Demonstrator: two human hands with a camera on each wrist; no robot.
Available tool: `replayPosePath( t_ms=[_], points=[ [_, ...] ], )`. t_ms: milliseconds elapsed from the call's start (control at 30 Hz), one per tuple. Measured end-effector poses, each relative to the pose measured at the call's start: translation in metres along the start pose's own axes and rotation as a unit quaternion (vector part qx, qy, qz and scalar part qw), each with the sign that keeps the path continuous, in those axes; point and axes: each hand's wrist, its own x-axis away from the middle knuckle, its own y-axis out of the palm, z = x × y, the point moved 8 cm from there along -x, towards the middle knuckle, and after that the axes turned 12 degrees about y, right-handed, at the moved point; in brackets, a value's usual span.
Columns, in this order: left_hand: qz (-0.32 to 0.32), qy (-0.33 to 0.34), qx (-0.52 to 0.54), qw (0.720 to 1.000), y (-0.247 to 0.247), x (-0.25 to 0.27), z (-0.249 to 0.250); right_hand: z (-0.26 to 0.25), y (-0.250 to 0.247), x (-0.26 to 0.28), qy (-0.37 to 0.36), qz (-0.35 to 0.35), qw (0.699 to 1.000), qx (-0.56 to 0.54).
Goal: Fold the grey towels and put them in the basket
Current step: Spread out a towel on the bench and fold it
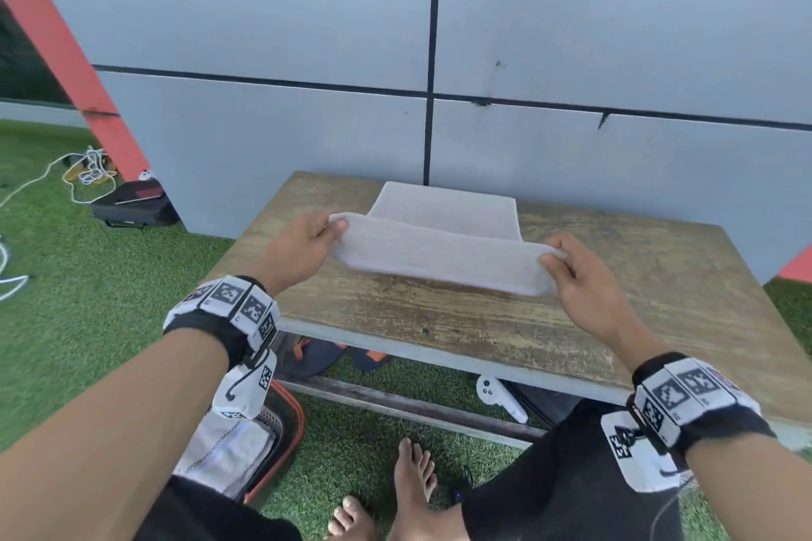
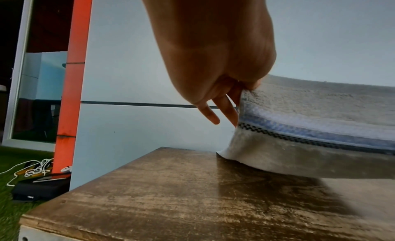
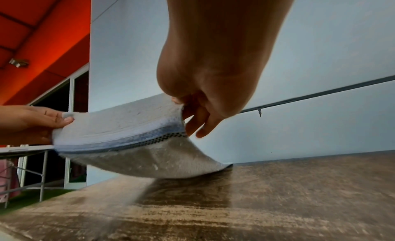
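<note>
Grey towel (image 1: pixel 439 253): one in view, terry pile, a woven band with a black-and-white checker stripe near one edge. Near edge lifted off the worn wooden counter (image 1: pixel 615 277); far part lies flat by the grey panel wall (image 1: pixel 615 35). Left hand (image 1: pixel 299 250) and right hand (image 1: pixel 584 277): fingers of each pinch one raised corner. Basket (image 1: pixel 281 439): one, orange-rimmed, on green turf (image 1: pixel 88 321) below the counter

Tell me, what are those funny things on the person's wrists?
Each bare forearm wears a black wristband ringed with white square tags printed with black pixel patterns. A white camera pod hangs under each wrist, with a thin black cable. No sleeves, gloves or rings show.
</note>
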Motion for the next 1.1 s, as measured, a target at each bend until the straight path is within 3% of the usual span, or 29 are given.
replayPosePath(
  t_ms=[200,367,500,667,900,1100],
  points=[
    [-0.045,-0.019,0.006,0.999,-0.001,0.031,0.012,-0.002,0.003,0.013,0.037,-0.086,0.995,-0.042],
    [-0.108,-0.089,0.142,0.980,0.018,0.044,-0.006,0.006,0.016,0.016,0.088,-0.171,0.979,-0.066],
    [-0.099,-0.111,0.136,0.980,0.028,0.033,-0.025,0.012,0.020,0.005,0.108,-0.141,0.981,-0.072],
    [-0.035,-0.110,0.091,0.989,0.041,-0.003,-0.050,0.016,0.029,-0.027,0.141,-0.091,0.983,-0.069],
    [0.070,-0.112,0.013,0.991,0.040,-0.084,-0.065,0.027,0.037,-0.116,0.141,-0.008,0.988,0.056],
    [0.069,-0.117,-0.022,0.990,0.056,-0.154,-0.091,0.051,0.051,-0.187,0.172,-0.002,0.979,0.111]
  ],
)
